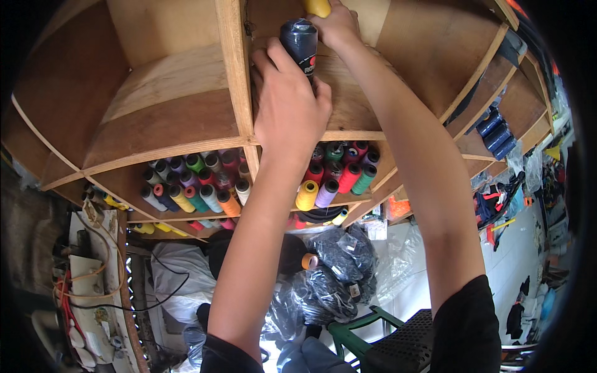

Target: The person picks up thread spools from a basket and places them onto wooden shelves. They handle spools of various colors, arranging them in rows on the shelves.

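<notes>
My left hand (291,102) is closed around the lower part of a dark navy thread cone (299,42), which stands upright in an upper shelf compartment. The cone looks wrapped in clear film and carries a label. Farther back and to the right, my right hand (339,28) grips a yellow thread cone (318,7). The picture's top edge cuts that cone off, so its upper part does not show. Both hands are inside the same wooden compartment (354,112), right of an upright divider (233,68).
Below, a lower shelf holds many coloured thread cones (208,177). Blue rolls (495,133) lie in a right-hand compartment. Dark plastic-wrapped bundles (336,267), a tape roll (310,261) and a green stool (354,329) are underneath. Cables (118,273) hang at the left.
</notes>
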The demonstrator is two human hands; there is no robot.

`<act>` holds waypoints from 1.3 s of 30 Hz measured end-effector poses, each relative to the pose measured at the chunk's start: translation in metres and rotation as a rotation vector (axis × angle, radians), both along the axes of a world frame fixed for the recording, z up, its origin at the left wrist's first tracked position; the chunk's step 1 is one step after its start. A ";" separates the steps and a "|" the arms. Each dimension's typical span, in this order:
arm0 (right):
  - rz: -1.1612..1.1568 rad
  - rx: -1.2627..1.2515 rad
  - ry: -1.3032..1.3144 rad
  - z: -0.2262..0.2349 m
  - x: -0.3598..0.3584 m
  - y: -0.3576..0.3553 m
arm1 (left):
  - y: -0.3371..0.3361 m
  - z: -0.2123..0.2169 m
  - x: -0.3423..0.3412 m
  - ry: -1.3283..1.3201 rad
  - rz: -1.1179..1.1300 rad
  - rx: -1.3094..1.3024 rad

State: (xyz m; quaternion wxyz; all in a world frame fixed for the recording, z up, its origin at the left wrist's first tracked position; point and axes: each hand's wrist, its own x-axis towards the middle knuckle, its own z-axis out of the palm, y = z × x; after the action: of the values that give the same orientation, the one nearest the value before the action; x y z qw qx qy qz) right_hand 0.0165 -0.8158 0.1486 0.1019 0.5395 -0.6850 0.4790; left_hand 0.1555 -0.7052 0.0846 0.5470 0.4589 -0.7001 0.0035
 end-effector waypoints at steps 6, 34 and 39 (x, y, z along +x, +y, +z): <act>0.057 -0.102 0.038 -0.007 0.015 -0.025 | 0.000 -0.002 0.001 0.055 -0.048 -0.073; 0.307 -0.079 -0.020 -0.027 0.023 -0.050 | 0.008 0.004 -0.002 0.069 -0.014 0.022; 0.370 -0.078 -0.068 -0.035 0.020 -0.058 | 0.004 0.003 -0.002 0.051 -0.002 -0.011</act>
State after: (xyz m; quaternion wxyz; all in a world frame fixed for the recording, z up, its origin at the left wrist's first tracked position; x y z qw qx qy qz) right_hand 0.0367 -0.8737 0.1136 0.0096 0.6355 -0.5580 0.5336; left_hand 0.1537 -0.7013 0.0877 0.5672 0.4553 -0.6862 -0.0050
